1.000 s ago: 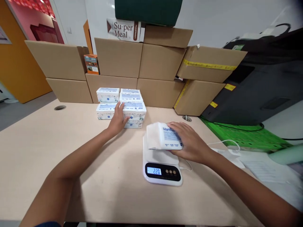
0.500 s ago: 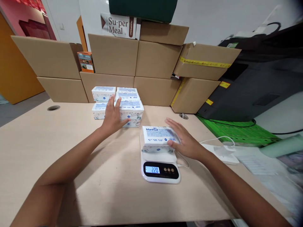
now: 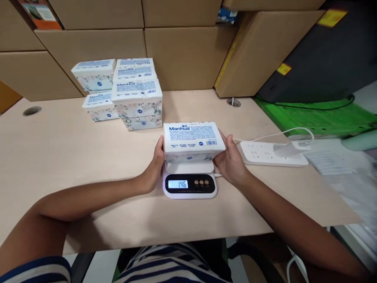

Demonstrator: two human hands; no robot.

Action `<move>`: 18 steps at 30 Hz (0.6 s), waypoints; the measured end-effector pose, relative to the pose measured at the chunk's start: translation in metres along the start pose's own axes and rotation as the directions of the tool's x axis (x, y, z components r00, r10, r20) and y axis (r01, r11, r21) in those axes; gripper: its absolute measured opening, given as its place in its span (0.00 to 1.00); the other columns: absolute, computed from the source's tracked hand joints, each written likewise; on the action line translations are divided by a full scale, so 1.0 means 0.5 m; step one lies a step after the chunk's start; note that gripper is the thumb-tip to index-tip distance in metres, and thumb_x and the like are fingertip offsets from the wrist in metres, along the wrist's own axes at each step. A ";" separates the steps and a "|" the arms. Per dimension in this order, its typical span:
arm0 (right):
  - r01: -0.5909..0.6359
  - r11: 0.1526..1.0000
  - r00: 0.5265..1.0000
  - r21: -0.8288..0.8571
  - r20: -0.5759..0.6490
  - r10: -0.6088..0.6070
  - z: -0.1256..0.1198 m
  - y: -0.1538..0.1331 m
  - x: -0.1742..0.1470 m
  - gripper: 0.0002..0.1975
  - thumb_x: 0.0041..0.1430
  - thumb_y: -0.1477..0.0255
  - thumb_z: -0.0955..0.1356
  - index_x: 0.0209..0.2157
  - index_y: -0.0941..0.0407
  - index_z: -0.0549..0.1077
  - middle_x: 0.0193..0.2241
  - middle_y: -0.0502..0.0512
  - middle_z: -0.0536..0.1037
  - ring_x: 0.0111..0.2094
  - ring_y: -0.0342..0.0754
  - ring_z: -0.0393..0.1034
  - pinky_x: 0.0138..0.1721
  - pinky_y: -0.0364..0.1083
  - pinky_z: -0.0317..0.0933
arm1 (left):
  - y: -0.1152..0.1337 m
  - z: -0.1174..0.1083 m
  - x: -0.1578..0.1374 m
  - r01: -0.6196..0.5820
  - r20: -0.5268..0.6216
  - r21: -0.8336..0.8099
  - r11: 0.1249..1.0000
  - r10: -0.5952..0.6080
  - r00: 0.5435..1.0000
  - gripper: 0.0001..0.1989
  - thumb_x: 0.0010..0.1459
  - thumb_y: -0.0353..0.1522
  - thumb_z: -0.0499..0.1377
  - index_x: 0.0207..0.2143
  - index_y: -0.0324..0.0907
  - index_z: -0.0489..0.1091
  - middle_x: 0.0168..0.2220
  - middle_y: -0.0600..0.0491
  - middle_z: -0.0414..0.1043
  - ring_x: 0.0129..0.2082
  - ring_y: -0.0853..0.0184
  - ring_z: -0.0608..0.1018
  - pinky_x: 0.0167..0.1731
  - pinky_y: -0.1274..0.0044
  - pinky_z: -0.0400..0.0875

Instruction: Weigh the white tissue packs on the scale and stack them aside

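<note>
A white and blue pack of tissues (image 3: pixel 193 137) marked Manhua is at the kitchen scale (image 3: pixel 190 188), over its weighing plate. Whether it rests fully on the plate cannot be told. My left hand (image 3: pixel 154 167) presses its left end, with the fingers mostly hidden behind the pack. Against the right end lies my right hand (image 3: pixel 231 159), thumb up and fingers wrapped round the side and underneath. The lit display (image 3: pixel 178 184) seems to read 1.46. To the left rear stand several more tissue packs (image 3: pixel 137 96), stacked close together.
Cardboard boxes (image 3: pixel 182 59) line the back of the table (image 3: pixel 118 149). On the right sit a white power strip (image 3: pixel 273 155) with a plugged-in cable, a green perforated mat (image 3: pixel 318 118) and a dark machine (image 3: pixel 318 59). Cable holes (image 3: pixel 32 111) pierce the tabletop.
My left hand has left the stacked packs and come to the left end of the pack at the scale. My right hand grips its other end. The reading dropped from 2.20; the view tilted down.
</note>
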State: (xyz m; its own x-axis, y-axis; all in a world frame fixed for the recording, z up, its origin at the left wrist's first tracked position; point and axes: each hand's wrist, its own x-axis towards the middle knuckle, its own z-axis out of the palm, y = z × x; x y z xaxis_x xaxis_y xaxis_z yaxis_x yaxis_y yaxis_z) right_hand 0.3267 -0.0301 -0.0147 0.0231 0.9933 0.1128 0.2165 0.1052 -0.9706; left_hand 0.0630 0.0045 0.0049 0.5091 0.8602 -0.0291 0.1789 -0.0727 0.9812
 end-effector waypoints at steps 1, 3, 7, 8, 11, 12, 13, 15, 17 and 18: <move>-0.006 1.000 1.000 0.002 -0.007 0.006 -0.002 -0.009 -0.004 0.41 0.72 0.40 0.41 0.81 0.36 0.36 0.73 0.52 0.71 0.70 0.61 0.71 0.66 0.69 0.69 | 0.001 -0.001 0.002 -0.008 0.026 0.002 1.000 0.008 1.000 0.50 0.67 0.69 0.33 0.82 0.56 0.36 0.79 0.49 0.58 0.81 0.51 0.57 0.73 0.56 0.67; -0.019 1.000 1.000 0.009 -0.015 0.019 -0.004 -0.022 -0.012 0.40 0.73 0.41 0.42 0.81 0.35 0.37 0.71 0.52 0.73 0.70 0.62 0.71 0.65 0.70 0.69 | 0.005 -0.003 0.004 -0.017 0.074 0.003 1.000 0.016 0.997 0.53 0.64 0.71 0.32 0.82 0.57 0.34 0.79 0.50 0.58 0.80 0.50 0.57 0.72 0.56 0.69; -0.037 0.998 0.999 0.043 0.007 0.037 -0.001 -0.034 -0.021 0.41 0.73 0.41 0.42 0.81 0.38 0.36 0.71 0.54 0.74 0.70 0.62 0.71 0.64 0.68 0.71 | 0.006 -0.013 0.003 -0.030 0.103 -0.012 0.999 0.031 0.994 0.52 0.64 0.70 0.30 0.82 0.57 0.35 0.77 0.51 0.62 0.81 0.51 0.55 0.74 0.56 0.66; -0.035 0.999 0.999 0.037 0.017 0.034 0.000 -0.034 -0.022 0.41 0.73 0.41 0.41 0.81 0.38 0.35 0.71 0.54 0.74 0.71 0.61 0.70 0.65 0.67 0.71 | 0.004 -0.016 0.004 -0.029 0.103 -0.018 0.999 0.031 0.994 0.52 0.65 0.70 0.32 0.82 0.57 0.37 0.76 0.51 0.63 0.81 0.51 0.55 0.74 0.55 0.65; -0.013 1.000 0.999 0.000 0.042 0.013 0.005 -0.035 -0.022 0.42 0.71 0.40 0.38 0.81 0.38 0.31 0.72 0.53 0.72 0.72 0.60 0.68 0.67 0.68 0.68 | -0.009 -0.020 0.008 -0.022 0.112 -0.035 0.999 0.026 0.993 0.53 0.64 0.72 0.35 0.82 0.58 0.40 0.75 0.51 0.65 0.82 0.50 0.53 0.75 0.54 0.64; -0.004 1.000 0.999 -0.008 0.048 0.005 0.008 -0.036 -0.022 0.43 0.70 0.40 0.38 0.81 0.39 0.31 0.72 0.53 0.71 0.73 0.60 0.67 0.69 0.68 0.67 | -0.015 -0.019 0.010 -0.029 0.124 -0.049 0.998 0.035 0.992 0.53 0.63 0.72 0.36 0.82 0.58 0.40 0.75 0.51 0.64 0.82 0.50 0.52 0.75 0.54 0.64; 0.003 1.000 0.999 -0.014 0.051 -0.003 0.010 -0.037 -0.021 0.44 0.70 0.40 0.37 0.81 0.39 0.31 0.73 0.53 0.71 0.73 0.59 0.66 0.70 0.69 0.65 | -0.022 -0.018 0.012 -0.041 0.138 -0.068 0.997 0.050 0.989 0.54 0.62 0.73 0.36 0.82 0.59 0.39 0.76 0.52 0.63 0.82 0.50 0.51 0.75 0.54 0.63; 0.012 1.000 0.999 -0.027 0.049 -0.011 0.014 -0.041 -0.021 0.46 0.69 0.38 0.37 0.81 0.39 0.35 0.73 0.53 0.71 0.75 0.59 0.64 0.72 0.70 0.62 | -0.037 -0.015 0.017 -0.068 0.157 -0.102 0.992 0.084 0.984 0.54 0.61 0.74 0.37 0.82 0.60 0.37 0.78 0.52 0.59 0.83 0.50 0.50 0.75 0.53 0.62; 0.017 0.999 1.000 -0.033 0.023 -0.017 0.016 -0.046 -0.020 0.47 0.68 0.36 0.39 0.81 0.39 0.42 0.72 0.52 0.72 0.76 0.60 0.61 0.73 0.70 0.60 | -0.052 -0.012 0.021 -0.071 0.153 -0.092 0.993 0.085 0.985 0.54 0.62 0.73 0.40 0.82 0.61 0.35 0.78 0.52 0.58 0.83 0.50 0.49 0.76 0.53 0.62; 0.020 0.999 1.000 -0.032 0.002 -0.020 0.016 -0.048 -0.019 0.48 0.68 0.35 0.40 0.81 0.39 0.46 0.71 0.52 0.73 0.76 0.61 0.60 0.74 0.70 0.59 | -0.059 -0.011 0.023 -0.063 0.146 -0.069 0.996 0.072 0.987 0.54 0.63 0.72 0.41 0.82 0.60 0.33 0.79 0.51 0.57 0.83 0.50 0.49 0.76 0.52 0.62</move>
State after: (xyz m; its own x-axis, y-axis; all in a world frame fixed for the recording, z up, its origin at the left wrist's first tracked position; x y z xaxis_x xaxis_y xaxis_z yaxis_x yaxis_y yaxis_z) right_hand 0.3136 -0.0417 0.0057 0.0164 0.9912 0.1314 0.2481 0.1233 -0.9609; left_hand 0.0588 0.0191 -0.0233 0.6378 0.7701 0.0144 0.0881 -0.0915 0.9919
